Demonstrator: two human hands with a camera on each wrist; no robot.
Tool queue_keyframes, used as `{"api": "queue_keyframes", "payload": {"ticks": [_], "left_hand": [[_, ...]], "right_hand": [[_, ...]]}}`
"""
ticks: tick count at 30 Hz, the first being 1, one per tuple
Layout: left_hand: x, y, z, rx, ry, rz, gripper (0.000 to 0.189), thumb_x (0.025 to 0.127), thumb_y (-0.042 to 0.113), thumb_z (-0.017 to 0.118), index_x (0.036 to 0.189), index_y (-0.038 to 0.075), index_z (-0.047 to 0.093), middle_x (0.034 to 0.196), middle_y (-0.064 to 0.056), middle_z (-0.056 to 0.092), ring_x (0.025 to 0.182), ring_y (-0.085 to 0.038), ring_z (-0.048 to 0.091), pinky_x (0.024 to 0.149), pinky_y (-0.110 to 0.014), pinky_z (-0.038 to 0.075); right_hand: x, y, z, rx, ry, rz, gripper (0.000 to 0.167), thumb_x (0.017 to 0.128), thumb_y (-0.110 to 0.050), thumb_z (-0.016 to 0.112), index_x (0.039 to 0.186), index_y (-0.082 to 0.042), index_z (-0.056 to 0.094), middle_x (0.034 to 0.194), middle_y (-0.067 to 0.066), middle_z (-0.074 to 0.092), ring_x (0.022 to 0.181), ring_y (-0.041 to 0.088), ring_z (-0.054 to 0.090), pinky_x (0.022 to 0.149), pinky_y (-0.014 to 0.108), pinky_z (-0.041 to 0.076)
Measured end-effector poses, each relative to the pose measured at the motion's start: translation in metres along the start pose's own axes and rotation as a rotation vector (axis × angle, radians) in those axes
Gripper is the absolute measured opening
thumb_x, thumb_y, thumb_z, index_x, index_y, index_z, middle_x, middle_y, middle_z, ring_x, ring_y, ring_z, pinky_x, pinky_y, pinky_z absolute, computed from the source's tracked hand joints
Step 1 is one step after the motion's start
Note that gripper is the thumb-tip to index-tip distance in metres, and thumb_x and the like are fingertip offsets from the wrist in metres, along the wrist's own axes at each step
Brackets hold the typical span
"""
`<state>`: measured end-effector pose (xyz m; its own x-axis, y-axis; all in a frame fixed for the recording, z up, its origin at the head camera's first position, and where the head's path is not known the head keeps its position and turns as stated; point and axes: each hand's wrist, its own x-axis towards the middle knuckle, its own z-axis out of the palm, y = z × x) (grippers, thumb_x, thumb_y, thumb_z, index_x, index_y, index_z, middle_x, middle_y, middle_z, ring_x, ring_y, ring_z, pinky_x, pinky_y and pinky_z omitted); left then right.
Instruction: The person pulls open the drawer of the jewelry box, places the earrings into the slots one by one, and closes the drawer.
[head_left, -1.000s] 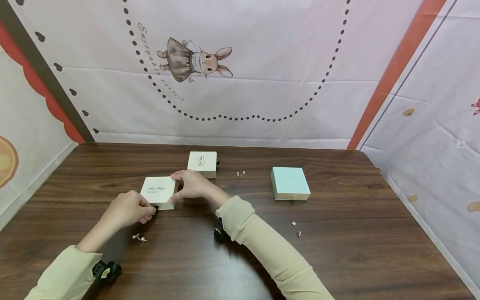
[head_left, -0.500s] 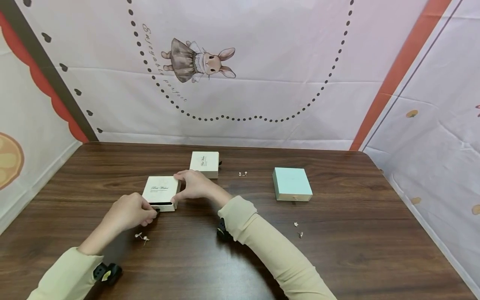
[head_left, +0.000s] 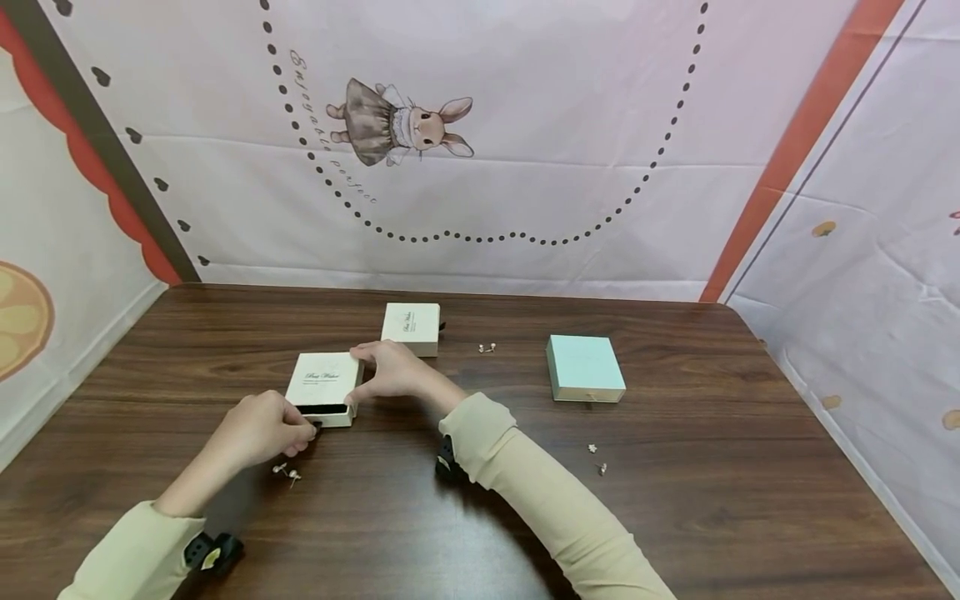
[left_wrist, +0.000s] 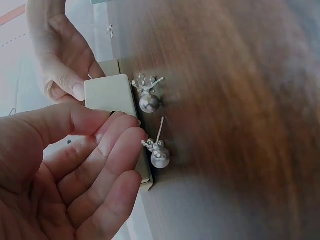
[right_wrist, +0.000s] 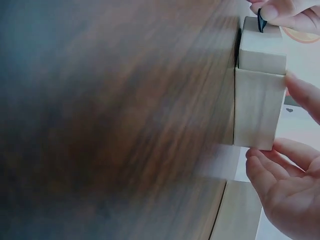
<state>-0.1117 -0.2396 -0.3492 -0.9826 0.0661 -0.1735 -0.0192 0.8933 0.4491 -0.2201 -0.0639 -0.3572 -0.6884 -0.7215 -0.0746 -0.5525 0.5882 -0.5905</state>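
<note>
A cream drawer-style jewelry box (head_left: 322, 377) with script lettering lies on the table, its drawer (right_wrist: 262, 54) partly out toward the near side. With thumb and fingertips, my left hand (head_left: 262, 427) pinches the drawer's black ribbon pull (right_wrist: 261, 21). My right hand (head_left: 390, 371) grips the box's outer sleeve (right_wrist: 257, 107) from the right, thumb at the near corner and fingers at the far end. A dark gap shows inside above the drawer front. Just below my left hand lie two pearl stud earrings, one earring (left_wrist: 160, 156) nearer in the left wrist view than the other earring (left_wrist: 149, 102).
Behind my right hand stands a second cream box (head_left: 411, 325), with a pair of small earrings (head_left: 487, 347) to its right. Farther right is a mint-green box (head_left: 585, 367). Nearer the front are a flower-shaped stud (head_left: 592, 448) and another stud (head_left: 602, 469). A printed cloth (head_left: 525, 125) hangs behind the table.
The drawer has slid out of its sleeve toward the near side as my left hand drew back slightly with the ribbon pull. My right hand keeps its grip on the sleeve.
</note>
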Motion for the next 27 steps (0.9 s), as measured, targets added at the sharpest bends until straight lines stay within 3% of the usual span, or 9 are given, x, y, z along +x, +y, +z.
{"api": "queue_keyframes", "payload": {"ticks": [4, 10, 14, 20, 27], "left_hand": [[0.001, -0.001, 0.002, -0.018, 0.009, 0.007, 0.018, 0.079, 0.018, 0.062, 0.063, 0.013, 0.069, 0.055, 0.006, 0.061, 0.053, -0.008, 0.056, 0.056, -0.031, 0.040], [0.001, -0.006, 0.003, -0.050, 0.017, -0.005, 0.015, 0.078, 0.019, 0.063, 0.068, 0.011, 0.071, 0.057, 0.005, 0.063, 0.054, -0.008, 0.058, 0.057, -0.032, 0.042], [0.002, -0.007, 0.002, -0.048, 0.022, -0.015, 0.014, 0.078, 0.020, 0.063, 0.070, 0.011, 0.071, 0.058, 0.005, 0.063, 0.055, -0.008, 0.058, 0.058, -0.033, 0.043], [0.002, -0.006, 0.001, -0.057, 0.019, -0.022, 0.016, 0.080, 0.021, 0.063, 0.072, 0.010, 0.071, 0.059, 0.004, 0.064, 0.056, -0.009, 0.059, 0.059, -0.034, 0.043], [0.001, -0.004, 0.000, -0.053, 0.017, -0.019, 0.016, 0.080, 0.019, 0.063, 0.070, 0.010, 0.071, 0.058, 0.004, 0.063, 0.055, -0.009, 0.059, 0.059, -0.034, 0.042]], "right_hand": [[-0.001, 0.002, 0.005, 0.078, 0.031, 0.034, 0.075, 0.073, -0.031, 0.076, 0.136, -0.009, 0.042, 0.139, -0.001, 0.042, 0.123, 0.013, 0.044, 0.097, 0.020, 0.035], [-0.004, 0.004, 0.011, 0.322, 0.054, 0.077, 0.075, 0.072, -0.020, 0.078, 0.137, -0.010, 0.041, 0.142, -0.004, 0.037, 0.125, 0.013, 0.042, 0.095, 0.019, 0.036], [-0.004, 0.004, 0.012, 0.419, 0.057, 0.076, 0.074, 0.073, -0.015, 0.077, 0.137, -0.009, 0.040, 0.144, -0.005, 0.034, 0.127, 0.013, 0.039, 0.097, 0.018, 0.034], [-0.003, 0.005, 0.013, 0.467, 0.071, 0.085, 0.075, 0.071, -0.016, 0.078, 0.137, -0.010, 0.042, 0.144, -0.006, 0.034, 0.128, 0.012, 0.037, 0.098, 0.021, 0.034], [-0.002, 0.003, 0.013, 0.444, 0.072, 0.081, 0.077, 0.069, -0.016, 0.080, 0.136, -0.009, 0.042, 0.143, -0.005, 0.036, 0.128, 0.013, 0.038, 0.097, 0.020, 0.035]]}}
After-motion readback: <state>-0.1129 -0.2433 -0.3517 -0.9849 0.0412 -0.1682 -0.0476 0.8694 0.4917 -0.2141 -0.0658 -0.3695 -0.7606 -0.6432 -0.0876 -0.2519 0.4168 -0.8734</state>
